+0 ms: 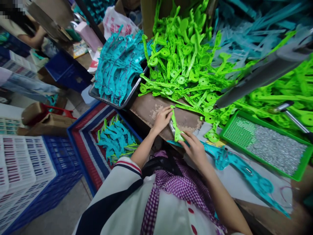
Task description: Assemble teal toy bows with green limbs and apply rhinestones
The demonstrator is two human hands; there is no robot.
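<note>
My left hand (161, 119) pinches the upper end of a small bright green plastic part (175, 125) at the near edge of the worn wooden bench (149, 107). My right hand (194, 147) grips the lower end of the same green part, fingers curled round it. A shiny metal strip shows just beside the part, between my hands. A long teal plastic part (246, 169) lies on the bench to the right of my right hand. Behind my hands rises a big heap of green plastic parts (186, 62).
A metal tray of teal parts (117, 70) sits at the bench's left end. A green tray of small silver pieces (271, 147) lies at right. A grey cylinder (259, 78) juts in from the right. A striped bag with teal parts (116, 138) and crates (29, 176) stand on the floor left.
</note>
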